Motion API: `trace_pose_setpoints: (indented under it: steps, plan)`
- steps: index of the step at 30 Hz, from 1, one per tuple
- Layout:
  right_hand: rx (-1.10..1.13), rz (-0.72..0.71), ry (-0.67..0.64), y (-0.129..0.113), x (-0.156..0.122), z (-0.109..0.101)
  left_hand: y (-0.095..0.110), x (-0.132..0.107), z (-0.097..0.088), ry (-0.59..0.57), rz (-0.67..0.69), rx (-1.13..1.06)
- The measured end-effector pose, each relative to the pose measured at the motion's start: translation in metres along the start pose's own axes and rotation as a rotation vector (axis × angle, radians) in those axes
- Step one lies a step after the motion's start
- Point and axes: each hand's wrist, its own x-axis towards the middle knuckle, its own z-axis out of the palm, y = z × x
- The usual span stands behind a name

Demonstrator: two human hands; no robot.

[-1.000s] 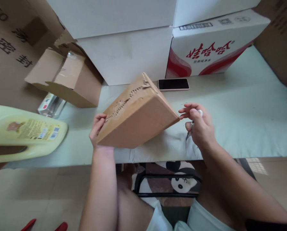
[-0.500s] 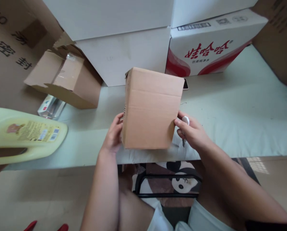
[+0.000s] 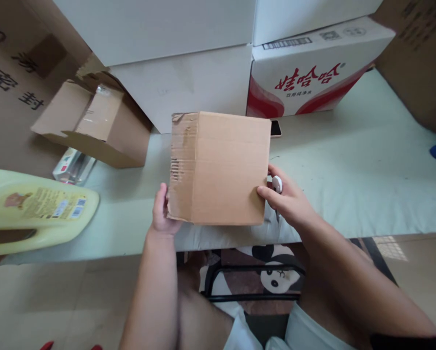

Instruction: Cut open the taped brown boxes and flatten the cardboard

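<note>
A brown cardboard box [image 3: 230, 170] is held between my two hands over the front of the table. Its narrow left side is torn and scuffed and now faces partly up. My left hand [image 3: 165, 214] grips its lower left edge, thumb up outside, with the other fingers hidden beneath. At the lower right edge, my right hand [image 3: 285, 195] pinches the box with its thumb on the top face. The same hand also keeps a slim tool with a rounded white end [image 3: 277, 183] in its fingers; a thin dark tip points down below.
Left on the pale green cloth [image 3: 349, 180] are an opened cardboard carton [image 3: 126, 129], a clear plastic package [image 3: 74, 166] and a yellow jug [image 3: 64, 209]. White cartons [image 3: 189, 87] and a red-and-white carton [image 3: 309, 87] stand behind. A phone [image 3: 276, 128] lies beyond the box.
The box has turned so that its torn left side shows much more, and it has shifted slightly left. My left hand has moved lower along its edge. My right hand keeps its hold.
</note>
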Motion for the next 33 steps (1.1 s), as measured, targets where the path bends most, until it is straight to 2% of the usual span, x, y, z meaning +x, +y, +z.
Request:
trace_pose_setpoints:
  steps: [3, 6, 9, 12, 15, 20, 33]
  plan:
    - [-0.003, -0.008, -0.019, -0.001, 0.0, 0.0, 0.008, -0.001, 0.006, -0.036, -0.07, -0.069]
    - [0.011, 0.001, -0.029, -0.002, 0.0, 0.0, 0.012, 0.0, 0.009, -0.11, -0.11, -0.022]
    - [0.022, 0.031, -0.034, 0.0, 0.0, 0.002, 0.01, 0.002, 0.01, -0.175, -0.149, 0.034]
    - [0.013, 0.054, -0.035, 0.001, 0.0, 0.004, 0.006, 0.003, 0.009, -0.178, -0.182, 0.049]
    - [-0.007, 0.065, -0.034, 0.001, 0.0, 0.005, 0.003, 0.001, 0.008, -0.189, -0.168, 0.051]
    - [-0.031, 0.076, -0.026, -0.002, -0.002, 0.005, 0.005, -0.002, 0.007, -0.274, -0.111, 0.09]
    - [-0.06, 0.087, -0.035, -0.005, -0.003, 0.005, 0.002, -0.001, 0.006, -0.283, -0.136, 0.113]
